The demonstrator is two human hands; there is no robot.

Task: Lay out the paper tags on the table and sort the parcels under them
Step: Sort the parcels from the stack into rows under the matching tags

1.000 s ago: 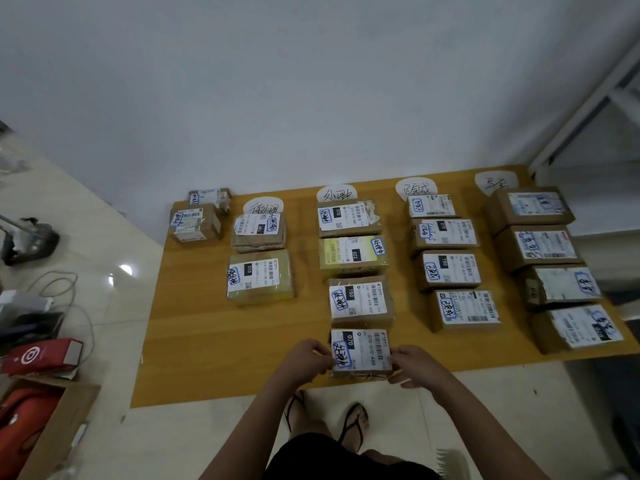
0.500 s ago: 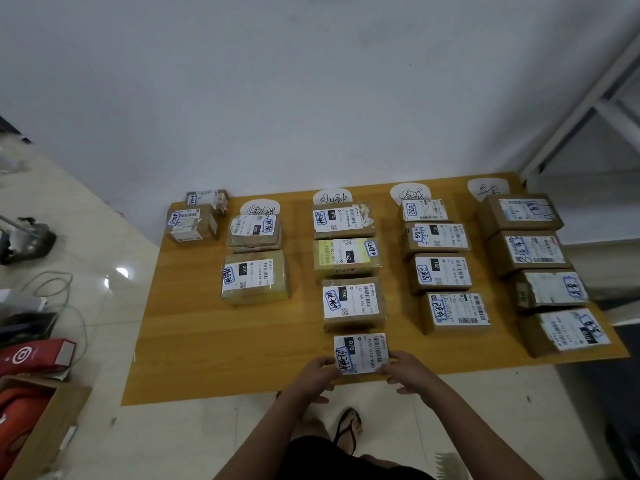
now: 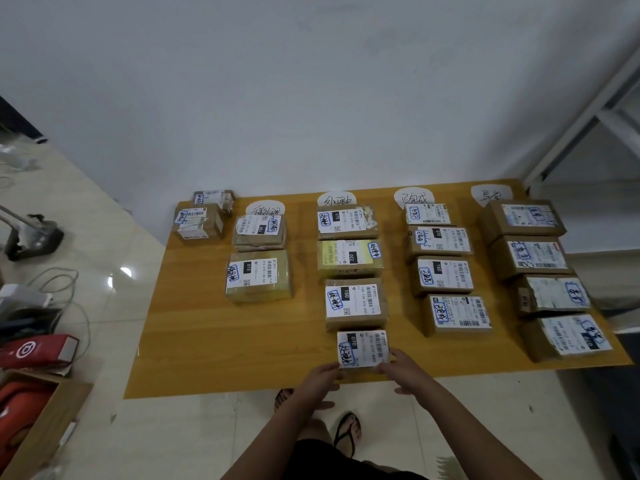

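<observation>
Far left of frame, on the floor: cables [image 3: 62, 289], a red case [image 3: 38, 351], an open cardboard box [image 3: 52, 420]. Not task items, I'd judge.

Upper left corner of the table [image 3: 207, 358]: two loose parcels [image 3: 197, 221], touching each other, left of every tag. They look unsorted.

Four paper tags along the far edge, all laid out:
- first tag [image 3: 265, 211]: two parcels under it, the far one overlapping the tag.
- second tag [image 3: 336, 199]: four parcels in a line. The last is the front parcel [image 3: 362, 348], at the near edge of the table, just below the third in line. The left hand [image 3: 320, 377] and right hand [image 3: 403, 370] each pinch a near corner of it, fingers drawn in narrow. The parcel appears to sit flat on the wood; can't tell if its full weight is down.
- third tag [image 3: 414, 196]: four parcels.
- fourth tag [image 3: 491, 194], upper right: four parcels, the nearest close to the table's right front corner.

Status, my read: tags done. Fourteen parcels in columns, counting the one in hand. Left to do: release the front parcel, then read and place the two loose ones. Column one has the most room. Handwriting is too small to confirm each parcel matches its tag.
</observation>
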